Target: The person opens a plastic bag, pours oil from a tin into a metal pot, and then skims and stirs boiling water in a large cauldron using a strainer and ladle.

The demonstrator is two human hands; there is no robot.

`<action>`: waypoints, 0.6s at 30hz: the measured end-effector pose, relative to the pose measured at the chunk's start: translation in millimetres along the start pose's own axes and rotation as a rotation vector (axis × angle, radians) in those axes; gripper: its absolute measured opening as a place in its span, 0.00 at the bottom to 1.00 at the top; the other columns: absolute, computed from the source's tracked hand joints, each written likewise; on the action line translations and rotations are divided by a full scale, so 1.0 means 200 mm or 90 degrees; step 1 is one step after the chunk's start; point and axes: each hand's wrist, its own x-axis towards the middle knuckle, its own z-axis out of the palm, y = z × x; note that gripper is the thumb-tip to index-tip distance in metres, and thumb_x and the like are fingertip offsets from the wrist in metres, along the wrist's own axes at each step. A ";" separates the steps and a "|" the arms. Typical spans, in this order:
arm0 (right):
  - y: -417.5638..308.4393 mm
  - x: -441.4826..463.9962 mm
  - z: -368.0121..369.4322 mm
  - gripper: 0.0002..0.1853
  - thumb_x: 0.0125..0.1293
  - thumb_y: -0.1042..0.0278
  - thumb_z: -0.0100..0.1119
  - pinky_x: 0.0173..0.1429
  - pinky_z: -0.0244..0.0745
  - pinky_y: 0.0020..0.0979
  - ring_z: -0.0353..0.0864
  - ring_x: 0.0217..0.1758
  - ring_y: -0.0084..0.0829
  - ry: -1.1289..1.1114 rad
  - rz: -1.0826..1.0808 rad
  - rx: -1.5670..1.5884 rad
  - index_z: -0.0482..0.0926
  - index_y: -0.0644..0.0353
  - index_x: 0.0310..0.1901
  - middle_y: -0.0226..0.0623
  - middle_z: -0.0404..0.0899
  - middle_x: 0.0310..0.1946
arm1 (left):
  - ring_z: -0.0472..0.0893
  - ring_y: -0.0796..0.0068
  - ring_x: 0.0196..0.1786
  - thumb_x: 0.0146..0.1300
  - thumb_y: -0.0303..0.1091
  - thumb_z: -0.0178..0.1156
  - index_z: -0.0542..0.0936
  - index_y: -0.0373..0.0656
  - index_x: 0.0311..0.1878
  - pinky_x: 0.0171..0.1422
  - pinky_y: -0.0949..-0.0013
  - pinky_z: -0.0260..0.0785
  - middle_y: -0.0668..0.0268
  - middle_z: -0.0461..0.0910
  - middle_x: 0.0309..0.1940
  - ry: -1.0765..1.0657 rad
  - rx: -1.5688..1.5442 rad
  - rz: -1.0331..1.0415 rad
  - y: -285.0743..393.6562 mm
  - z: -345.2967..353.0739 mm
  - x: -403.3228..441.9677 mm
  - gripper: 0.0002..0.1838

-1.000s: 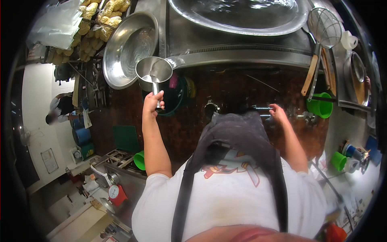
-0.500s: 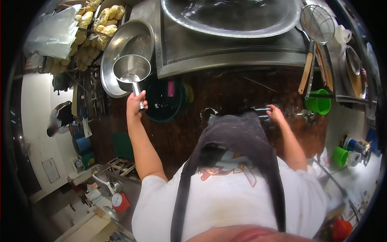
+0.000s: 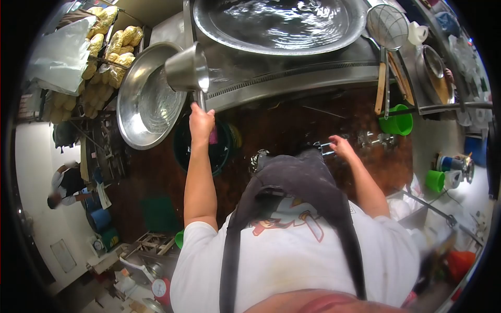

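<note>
My left hand point(image 3: 201, 124) is closed around the handle of a metal dipper point(image 3: 182, 70). The dipper is tipped with its mouth turned toward the right, beside a large wok of rippling water point(image 3: 219, 39). Just left of it rests a wide steel basin point(image 3: 128, 120), its inside wet and shiny; the dipper covers part of its right rim. Low on the right, my right hand point(image 3: 342, 147) hangs over the floor with fingers loosely apart and nothing in them. Whether the dipper still contains anything is hidden.
A steel stove top point(image 3: 240, 81) carries the wok. A wire strainer point(image 3: 386, 27) with a wooden handle leans at its right, above a green bucket point(image 3: 397, 121). A dark tub point(image 3: 182, 151) stands below my left hand. Another person point(image 3: 68, 183) is at far left.
My left hand has moved right and up with the dipper, from over the basin toward the wok. The dipper has tipped over to the right. The wok's water now ripples.
</note>
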 end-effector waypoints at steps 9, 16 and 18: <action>-0.75 -0.08 0.22 0.20 0.70 0.63 0.62 0.53 0.79 0.33 0.85 0.46 0.29 -0.023 -0.162 0.081 0.77 0.58 0.61 0.39 0.87 0.44 | 0.79 0.71 0.25 0.74 0.42 0.59 0.70 0.42 0.53 0.29 0.64 0.76 0.68 0.73 0.27 -0.297 -0.966 -0.144 -0.20 0.08 -0.06 0.15; -1.55 -0.22 -0.01 0.30 0.70 0.63 0.62 0.54 0.77 0.32 0.83 0.45 0.30 -0.167 -0.421 0.163 0.66 0.50 0.73 0.38 0.84 0.45 | 0.77 0.75 0.54 0.73 0.34 0.60 0.72 0.43 0.58 0.59 0.70 0.70 0.66 0.76 0.50 -0.379 -1.023 -0.107 0.29 0.37 -0.34 0.15; -1.52 -0.21 -0.12 0.26 0.67 0.68 0.63 0.55 0.77 0.35 0.82 0.46 0.36 -0.052 -0.536 0.134 0.68 0.53 0.65 0.40 0.82 0.49 | 0.76 0.74 0.57 0.71 0.35 0.63 0.69 0.40 0.63 0.61 0.69 0.69 0.63 0.76 0.53 -0.296 -0.734 0.140 0.49 0.34 -0.34 0.22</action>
